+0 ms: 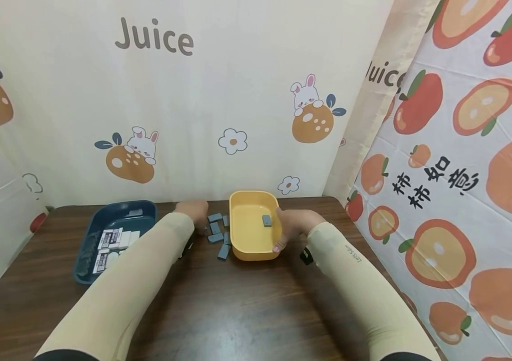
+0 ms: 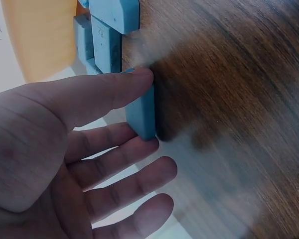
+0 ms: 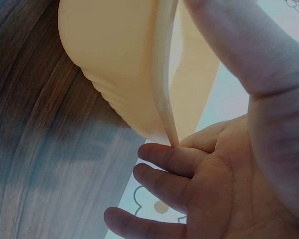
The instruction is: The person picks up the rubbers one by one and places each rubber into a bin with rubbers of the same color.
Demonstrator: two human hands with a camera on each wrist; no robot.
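Note:
My left hand [image 1: 194, 213] is at the back of the table, left of the loose erasers. In the left wrist view its thumb and fingertips pinch a blue eraser [image 2: 143, 117], while the outer fingers extend past it. More blue erasers [image 1: 215, 228] lie scattered between this hand and a yellow plastic bin [image 1: 251, 255]; one of them shows a "4B" mark in the left wrist view. Inside the bin rests a single blue eraser [image 1: 267, 220]. My right hand [image 1: 295, 225] holds the bin's right side, its thumb at the rim [image 3: 163, 74] and its fingers against the edge.
A dark blue tray [image 1: 82, 258] stands at the left, with several white blocks [image 1: 122, 239], some bearing printed labels, in it. The brown wooden table [image 1: 238, 311] ends at a printed curtain [image 1: 188, 125] behind and another fruit-print cloth [image 1: 445, 200] on the right.

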